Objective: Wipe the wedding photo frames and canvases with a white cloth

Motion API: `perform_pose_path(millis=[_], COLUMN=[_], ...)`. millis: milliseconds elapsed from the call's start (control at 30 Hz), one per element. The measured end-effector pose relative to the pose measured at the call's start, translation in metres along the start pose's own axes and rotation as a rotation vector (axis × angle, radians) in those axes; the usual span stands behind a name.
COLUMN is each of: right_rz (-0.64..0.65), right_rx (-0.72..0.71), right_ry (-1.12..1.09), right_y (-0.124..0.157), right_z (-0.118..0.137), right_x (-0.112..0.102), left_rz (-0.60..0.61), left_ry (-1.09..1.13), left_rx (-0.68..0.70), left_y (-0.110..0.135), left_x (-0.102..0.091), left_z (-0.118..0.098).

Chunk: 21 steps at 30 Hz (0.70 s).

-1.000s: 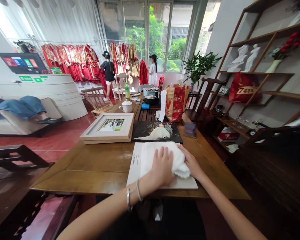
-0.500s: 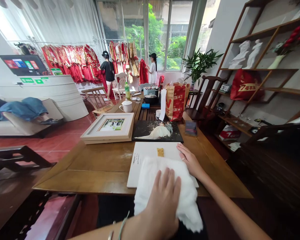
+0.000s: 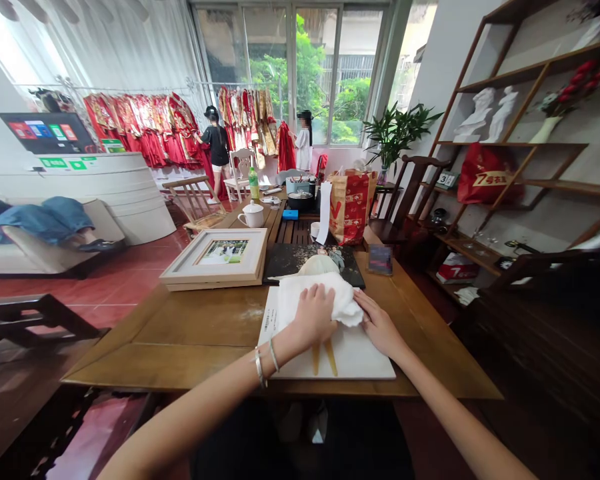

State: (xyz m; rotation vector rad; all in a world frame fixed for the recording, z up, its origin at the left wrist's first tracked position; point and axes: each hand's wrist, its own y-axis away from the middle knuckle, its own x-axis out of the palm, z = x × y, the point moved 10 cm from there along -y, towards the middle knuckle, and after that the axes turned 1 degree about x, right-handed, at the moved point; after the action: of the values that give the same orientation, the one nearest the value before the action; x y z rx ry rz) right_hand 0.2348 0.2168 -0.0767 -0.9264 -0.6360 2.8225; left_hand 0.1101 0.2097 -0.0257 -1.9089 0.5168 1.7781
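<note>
A white flat board [image 3: 353,357] with small print down its left edge lies on the wooden table [image 3: 200,333] in front of me. My left hand [image 3: 313,317] lies flat, fingers out, on a white fluffy cloth [image 3: 325,293] at the board's far end. Two yellowish streaks [image 3: 325,359] show on the board just below that hand. My right hand [image 3: 380,327] rests flat on the board's right side, fingers touching the cloth's edge.
Beyond the board lie a dark photo print [image 3: 305,261] and stacked picture frames [image 3: 217,257]. Farther along stand a white cup [image 3: 253,215], a red paper bag [image 3: 350,203] and a green bottle [image 3: 254,181]. Two people [image 3: 219,143] stand by racks of red garments. Shelves line the right wall.
My left hand pulled the cloth toward me over the near table edge, then pushed it back up to the board's far end. The yellowish streaks now show. My right hand stayed put.
</note>
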Motion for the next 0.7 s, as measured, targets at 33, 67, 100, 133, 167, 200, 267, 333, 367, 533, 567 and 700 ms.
perform_pose_path(millis=[33,67,100,133,167,200,267,333,367,533,567,700], right_rz=[-0.008,-0.009,-0.006,0.001,0.008,0.014,0.023,0.027,0.028,0.018,0.014,0.001], right_rx=[0.008,0.014,0.017,0.018,0.019,0.02,0.026,0.031,0.033,0.032,0.028,0.011], right_ry=[0.004,0.007,0.01,0.013,0.017,0.023,0.037,0.051,0.056,0.068,0.064,0.038], right_y=[0.0,0.001,0.001,0.001,0.001,0.001,0.001,0.001,0.001,0.0,0.001,0.001], right_z=[0.0,0.0,0.0,0.0,0.001,0.001,0.001,0.002,0.002,0.001,0.0,0.0], right_x=[-0.001,-0.001,-0.001,0.0,0.0,0.001,0.001,0.002,0.002,0.003,0.003,0.002], left_rz=[-0.004,-0.006,-0.006,-0.003,0.0,0.005,0.012,0.015,0.016,0.072,0.086,0.092], left_ry=[0.0,0.001,0.002,0.003,0.003,0.003,0.001,0.0,0.001,0.051,0.069,0.118], left_rx=[-0.007,-0.014,-0.022,-0.03,-0.036,-0.041,-0.046,-0.052,-0.057,0.006,0.035,0.078], left_y=[-0.001,0.0,0.002,0.005,0.009,0.014,0.026,0.043,0.053,0.119,0.13,0.138], left_x=[0.001,0.002,0.003,0.003,0.004,0.004,0.004,0.003,0.002,0.006,0.006,0.001], left_z=[0.004,0.009,0.014,0.021,0.029,0.037,0.051,0.06,0.061,0.025,0.015,0.007])
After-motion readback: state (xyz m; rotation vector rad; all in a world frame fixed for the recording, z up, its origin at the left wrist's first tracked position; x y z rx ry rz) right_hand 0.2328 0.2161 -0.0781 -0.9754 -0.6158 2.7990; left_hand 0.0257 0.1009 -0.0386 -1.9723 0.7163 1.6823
